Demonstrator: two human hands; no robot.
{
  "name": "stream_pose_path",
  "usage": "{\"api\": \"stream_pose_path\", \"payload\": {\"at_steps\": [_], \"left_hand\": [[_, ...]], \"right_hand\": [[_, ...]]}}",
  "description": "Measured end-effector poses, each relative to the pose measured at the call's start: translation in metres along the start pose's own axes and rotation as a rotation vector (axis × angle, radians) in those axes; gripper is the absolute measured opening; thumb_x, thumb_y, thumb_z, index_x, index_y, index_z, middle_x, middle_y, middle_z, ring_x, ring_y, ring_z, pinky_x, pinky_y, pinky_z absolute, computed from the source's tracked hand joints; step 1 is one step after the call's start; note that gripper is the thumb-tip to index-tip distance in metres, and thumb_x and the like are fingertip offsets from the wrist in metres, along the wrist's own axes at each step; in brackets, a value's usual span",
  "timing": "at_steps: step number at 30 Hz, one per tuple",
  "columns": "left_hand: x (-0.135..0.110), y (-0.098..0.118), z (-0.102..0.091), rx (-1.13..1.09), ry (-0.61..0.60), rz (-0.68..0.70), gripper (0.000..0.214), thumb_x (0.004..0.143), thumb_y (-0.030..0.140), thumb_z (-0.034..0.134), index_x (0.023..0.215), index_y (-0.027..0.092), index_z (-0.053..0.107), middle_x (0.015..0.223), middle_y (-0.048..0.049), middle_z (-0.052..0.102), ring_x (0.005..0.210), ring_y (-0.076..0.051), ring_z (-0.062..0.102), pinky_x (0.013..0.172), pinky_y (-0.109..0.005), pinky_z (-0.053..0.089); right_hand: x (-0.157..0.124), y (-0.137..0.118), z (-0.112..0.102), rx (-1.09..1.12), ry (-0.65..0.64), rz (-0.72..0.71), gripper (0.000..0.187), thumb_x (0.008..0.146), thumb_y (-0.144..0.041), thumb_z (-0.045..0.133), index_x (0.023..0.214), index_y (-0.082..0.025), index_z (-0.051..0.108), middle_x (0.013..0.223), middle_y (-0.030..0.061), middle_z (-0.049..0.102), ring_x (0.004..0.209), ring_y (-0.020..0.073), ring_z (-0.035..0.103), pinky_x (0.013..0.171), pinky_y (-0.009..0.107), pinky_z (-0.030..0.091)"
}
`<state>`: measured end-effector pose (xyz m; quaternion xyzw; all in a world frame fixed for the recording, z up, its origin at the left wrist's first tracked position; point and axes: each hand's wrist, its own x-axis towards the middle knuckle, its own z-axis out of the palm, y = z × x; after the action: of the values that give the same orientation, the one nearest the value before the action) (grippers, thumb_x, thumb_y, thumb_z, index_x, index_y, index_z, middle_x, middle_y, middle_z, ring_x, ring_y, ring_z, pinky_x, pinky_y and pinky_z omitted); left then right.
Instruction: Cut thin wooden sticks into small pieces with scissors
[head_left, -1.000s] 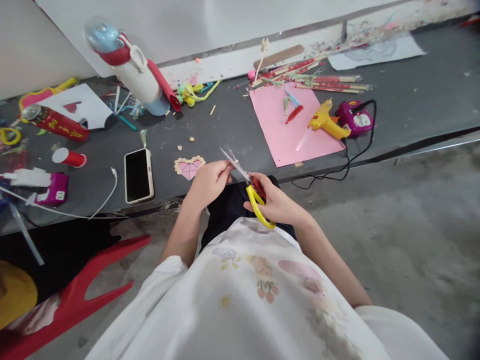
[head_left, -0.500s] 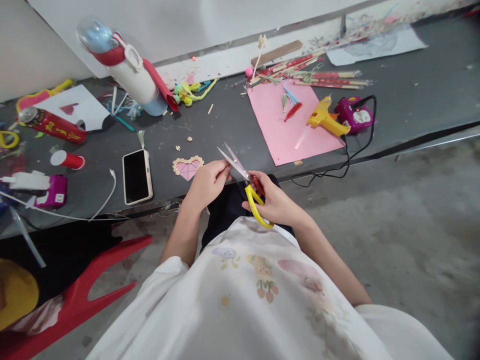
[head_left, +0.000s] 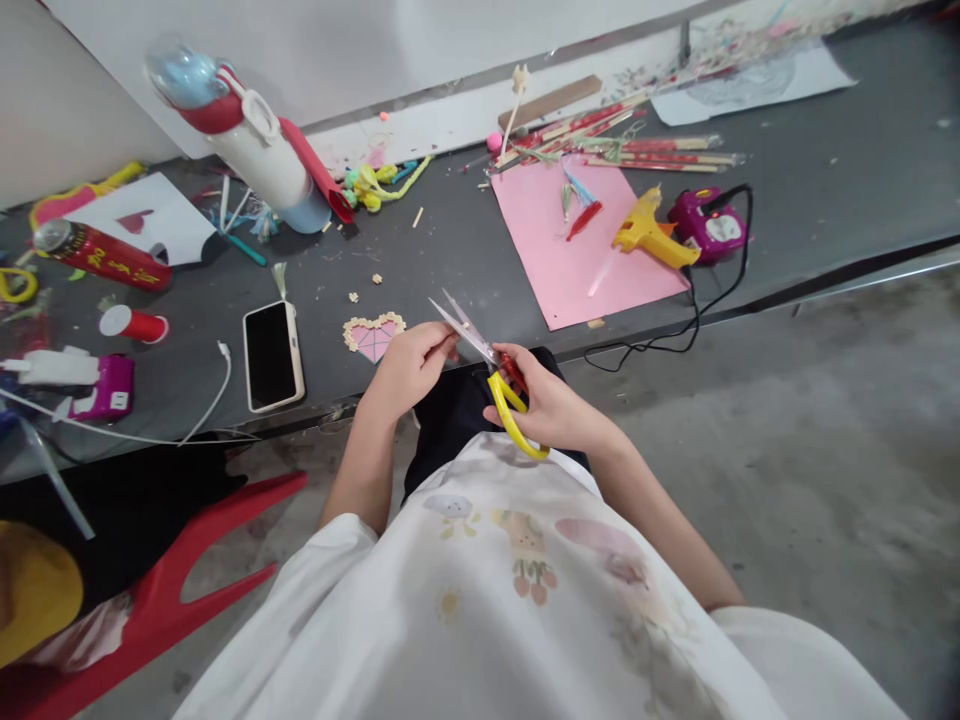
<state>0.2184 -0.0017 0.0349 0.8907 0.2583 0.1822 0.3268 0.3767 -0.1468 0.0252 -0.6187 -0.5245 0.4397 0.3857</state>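
My right hand (head_left: pixel 551 400) grips scissors (head_left: pixel 474 340) with a yellow handle loop; a red part shows under the fingers. The parted blades point up and left, toward my left hand (head_left: pixel 412 365). That hand is closed in a pinch beside the blades, at the table's front edge. Whatever its fingertips hold is too small and hidden to name. Just left of it lies a pink paper heart (head_left: pixel 373 340) with dark lines, its upper rim edged by small pale pieces. Two similar pale bits (head_left: pixel 376 279) lie above the heart.
A phone (head_left: pixel 271 355), red thread spool (head_left: pixel 135 324), red can (head_left: pixel 105 255) and tall bottle (head_left: pixel 251 150) stand or lie leftward. To the right are pink paper (head_left: pixel 529 230), a yellow glue gun (head_left: pixel 649 235) and its cord (head_left: pixel 694 320). A red chair (head_left: pixel 172 590) is lower left.
The view has shifted very slightly. Both hands and the scissors keep nearly the same pose, with the blades still parted by my left fingertips.
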Motion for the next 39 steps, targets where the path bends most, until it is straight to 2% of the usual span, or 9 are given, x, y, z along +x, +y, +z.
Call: {"api": "stream_pose_path", "payload": {"at_steps": [10, 17, 23, 27, 32, 39], "left_hand": [[-0.002, 0.0, 0.003, -0.01, -0.015, -0.022, 0.026, 0.091, 0.022, 0.043, 0.074, 0.015, 0.062, 0.07, -0.0021, 0.064, 0.064, -0.012, 0.055, 0.066, -0.024, 0.044], [-0.002, 0.001, 0.001, -0.034, -0.032, -0.064, 0.031, 0.091, 0.027, 0.042, 0.071, 0.017, 0.063, 0.066, -0.0014, 0.063, 0.058, -0.012, 0.052, 0.064, -0.025, 0.043], [-0.003, 0.004, 0.0, 0.015, -0.029, -0.042, 0.029, 0.09, 0.024, 0.042, 0.071, 0.016, 0.063, 0.068, -0.003, 0.063, 0.06, -0.013, 0.052, 0.063, -0.025, 0.043], [-0.005, 0.003, 0.002, 0.053, -0.029, -0.033, 0.027, 0.089, 0.022, 0.043, 0.072, 0.017, 0.063, 0.067, -0.003, 0.063, 0.06, -0.013, 0.053, 0.064, -0.026, 0.044], [-0.007, -0.002, 0.006, 0.036, -0.073, -0.027, 0.027, 0.089, 0.023, 0.042, 0.072, 0.016, 0.062, 0.07, -0.0031, 0.065, 0.064, -0.013, 0.057, 0.066, -0.025, 0.045], [-0.006, -0.007, 0.013, -0.014, -0.108, -0.013, 0.026, 0.087, 0.02, 0.042, 0.073, 0.017, 0.063, 0.068, -0.0014, 0.065, 0.064, -0.013, 0.059, 0.065, -0.024, 0.046]], "right_hand": [[0.002, 0.0, 0.002, -0.005, 0.015, -0.056, 0.081, 0.069, -0.036, 0.076, 0.135, -0.015, 0.034, 0.116, 0.012, 0.054, 0.099, 0.0225, 0.056, 0.088, 0.038, 0.048], [0.002, -0.001, 0.001, -0.013, 0.008, -0.067, 0.08, 0.07, -0.038, 0.075, 0.135, -0.017, 0.034, 0.114, 0.0111, 0.055, 0.097, 0.0223, 0.057, 0.087, 0.038, 0.048], [0.003, -0.002, 0.001, -0.033, 0.033, -0.069, 0.074, 0.072, -0.037, 0.073, 0.133, -0.016, 0.036, 0.11, 0.0109, 0.056, 0.096, 0.0222, 0.057, 0.088, 0.039, 0.048], [0.004, -0.002, 0.001, 0.005, 0.017, -0.045, 0.07, 0.075, -0.035, 0.07, 0.132, -0.014, 0.035, 0.108, 0.0103, 0.057, 0.094, 0.0201, 0.057, 0.087, 0.037, 0.048], [0.006, -0.002, 0.001, 0.04, 0.014, 0.012, 0.075, 0.068, -0.038, 0.076, 0.128, -0.016, 0.038, 0.108, 0.0087, 0.058, 0.093, 0.0191, 0.057, 0.085, 0.035, 0.048], [0.011, 0.002, 0.007, 0.099, 0.103, 0.125, 0.062, 0.067, -0.034, 0.075, 0.119, -0.017, 0.046, 0.095, 0.0041, 0.062, 0.082, 0.0157, 0.058, 0.076, 0.03, 0.049]]}}
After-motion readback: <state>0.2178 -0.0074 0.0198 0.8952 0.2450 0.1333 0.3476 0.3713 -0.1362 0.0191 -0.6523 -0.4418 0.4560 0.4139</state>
